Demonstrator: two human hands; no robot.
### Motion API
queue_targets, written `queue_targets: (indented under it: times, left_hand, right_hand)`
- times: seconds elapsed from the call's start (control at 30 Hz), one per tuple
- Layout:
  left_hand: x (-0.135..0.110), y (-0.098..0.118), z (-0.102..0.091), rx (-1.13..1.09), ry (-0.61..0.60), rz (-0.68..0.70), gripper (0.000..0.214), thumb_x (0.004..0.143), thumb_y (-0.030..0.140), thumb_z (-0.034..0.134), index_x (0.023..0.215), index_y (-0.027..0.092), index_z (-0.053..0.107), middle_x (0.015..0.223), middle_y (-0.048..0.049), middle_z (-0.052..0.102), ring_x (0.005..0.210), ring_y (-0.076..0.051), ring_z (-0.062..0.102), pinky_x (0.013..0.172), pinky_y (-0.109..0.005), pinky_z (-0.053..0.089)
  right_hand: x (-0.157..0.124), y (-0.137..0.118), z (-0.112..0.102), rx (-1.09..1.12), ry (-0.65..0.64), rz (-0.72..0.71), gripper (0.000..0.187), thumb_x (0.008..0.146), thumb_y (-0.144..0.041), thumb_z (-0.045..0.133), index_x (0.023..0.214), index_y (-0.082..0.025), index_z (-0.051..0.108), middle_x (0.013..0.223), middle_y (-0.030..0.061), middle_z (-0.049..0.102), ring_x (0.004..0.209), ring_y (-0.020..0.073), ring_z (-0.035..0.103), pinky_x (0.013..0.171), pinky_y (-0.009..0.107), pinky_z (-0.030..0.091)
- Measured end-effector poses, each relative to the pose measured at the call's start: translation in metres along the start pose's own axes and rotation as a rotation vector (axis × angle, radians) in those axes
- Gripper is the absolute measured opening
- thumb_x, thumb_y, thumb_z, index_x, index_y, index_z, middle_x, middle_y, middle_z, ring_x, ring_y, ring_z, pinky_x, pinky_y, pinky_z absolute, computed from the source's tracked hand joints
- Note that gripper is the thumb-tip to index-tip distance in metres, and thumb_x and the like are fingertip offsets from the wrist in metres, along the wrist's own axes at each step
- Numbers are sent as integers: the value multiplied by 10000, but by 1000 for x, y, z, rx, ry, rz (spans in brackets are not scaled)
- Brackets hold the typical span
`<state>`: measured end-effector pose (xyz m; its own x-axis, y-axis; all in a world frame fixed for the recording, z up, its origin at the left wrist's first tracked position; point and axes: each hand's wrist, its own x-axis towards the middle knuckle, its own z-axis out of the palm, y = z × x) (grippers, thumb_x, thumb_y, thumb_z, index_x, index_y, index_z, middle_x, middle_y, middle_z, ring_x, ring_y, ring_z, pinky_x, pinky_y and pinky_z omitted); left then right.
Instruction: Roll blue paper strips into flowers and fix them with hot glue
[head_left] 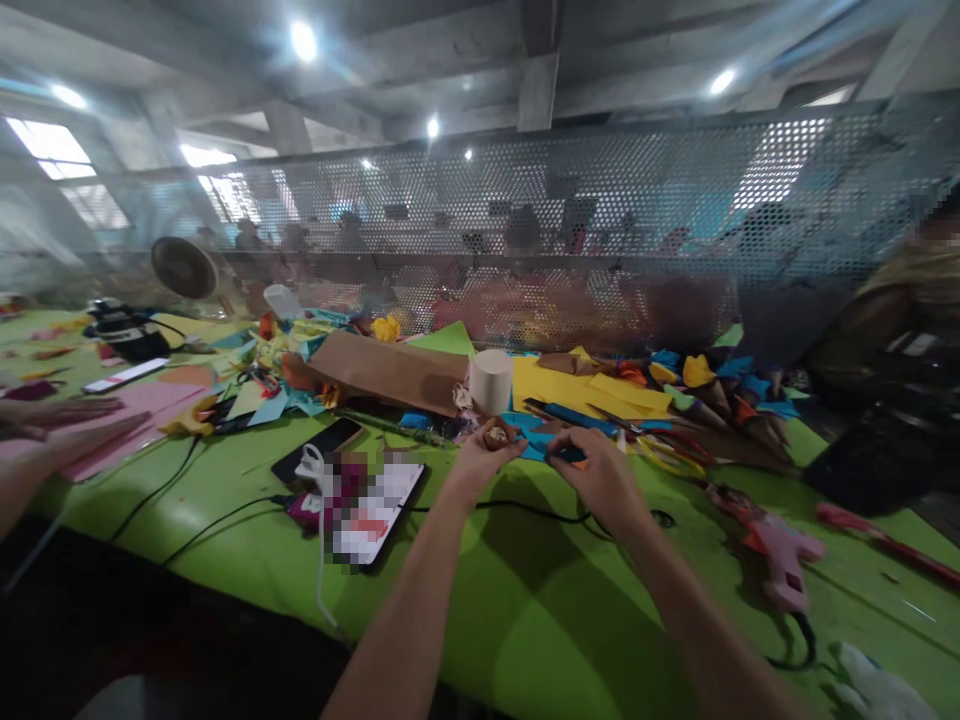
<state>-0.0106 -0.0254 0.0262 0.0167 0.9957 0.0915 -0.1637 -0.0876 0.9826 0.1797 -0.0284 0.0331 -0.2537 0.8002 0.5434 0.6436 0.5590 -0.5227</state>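
Note:
My left hand (478,462) is closed around a small brown paper roll (496,433), whose round end shows something pale inside. To its right, my right hand (600,472) pinches a small piece of blue paper (568,453); its fingertips are partly hidden. Both hands are just above the green table (540,610), a little apart. Behind them lie a blue paper sheet (531,424) and an upright cream-coloured cylinder (491,380). Scissors with yellow and red handles (679,450) lie right of my right hand.
A pink glue gun (780,560) lies at right, near several brown paper cones (750,425). Phones (381,515) and cables are at left. A brown paper sheet (390,368) and yellow paper (585,388) lie behind. Another person's hands (67,420) rest on pink paper.

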Motion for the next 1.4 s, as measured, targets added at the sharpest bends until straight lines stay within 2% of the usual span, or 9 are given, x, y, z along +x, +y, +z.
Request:
queue_targets:
  times: [0.23, 0.3, 0.47, 0.67, 0.9, 1.03, 1.17, 1.3, 1.4]
  left_hand:
    - [6, -11, -3, -14, -12, 10, 306, 515, 318, 868, 671, 144, 671, 621, 12, 628, 559, -87, 516, 563, -203, 416]
    - [7, -12, -2, -42, 3, 10, 279, 481, 251, 866, 654, 140, 677, 639, 3, 647, 603, -109, 560, 623, -227, 462]
    - [5, -7, 3, -92, 10, 28, 258, 474, 220, 843, 660, 151, 678, 679, -8, 670, 667, -151, 609, 706, -288, 515]
    - [1, -4, 5, -89, -27, 59, 272, 471, 219, 849, 657, 157, 662, 706, -8, 666, 728, -163, 618, 766, -302, 517]
    - [-2, -1, 8, -37, -87, 113, 340, 534, 336, 878, 684, 156, 631, 841, -34, 687, 817, -161, 618, 788, -270, 495]
    - [-1, -6, 12, 30, -101, 150, 315, 561, 319, 856, 679, 155, 613, 698, 9, 620, 683, -120, 555, 674, -232, 462]
    - [2, -11, 11, 39, -50, 162, 274, 552, 275, 827, 659, 156, 605, 662, 20, 587, 649, -116, 524, 633, -227, 441]
    - [8, -14, 7, 35, 18, 144, 231, 549, 231, 791, 661, 162, 601, 647, 32, 560, 633, -115, 507, 636, -232, 433]
    - [8, -14, 7, 45, 37, 149, 222, 540, 193, 769, 652, 166, 580, 635, 43, 533, 614, -104, 481, 620, -221, 419]
  right_hand:
    - [0, -8, -3, -11, -19, -206, 102, 813, -142, 645, 767, -233, 641, 975, 57, 707, 1021, 266, 603, 881, 412, 445]
    - [1, -5, -3, 70, 29, -172, 54, 826, -191, 657, 851, -238, 663, 1084, 73, 687, 1092, 270, 592, 939, 436, 448]
    - [3, 9, -1, 303, 24, 29, 506, 773, -329, 740, 1251, -250, 595, 1273, 100, 624, 1140, 268, 595, 986, 439, 460]
    - [3, 7, 1, 605, -186, 258, 360, 751, -476, 725, 988, -206, 706, 986, 52, 735, 964, 253, 665, 903, 399, 503]
    - [3, 3, 8, 624, -90, 300, 359, 781, -514, 663, 902, -176, 674, 825, 46, 714, 745, 204, 641, 717, 335, 521]
    - [2, 2, 12, 596, -69, 284, 328, 782, -487, 660, 893, -178, 672, 830, 45, 710, 753, 205, 633, 719, 335, 516]
    - [0, -1, 10, 496, 20, 255, 377, 799, -423, 663, 1093, -192, 623, 1003, 81, 704, 872, 235, 645, 803, 383, 519]
    - [-2, -8, 4, 106, 172, 11, 343, 852, -289, 627, 1191, -237, 613, 1155, 104, 661, 1031, 268, 613, 921, 432, 471]
    - [-3, -10, 3, -86, 123, -131, 263, 874, -240, 611, 1130, -261, 668, 1160, 75, 686, 1098, 280, 579, 958, 447, 435]
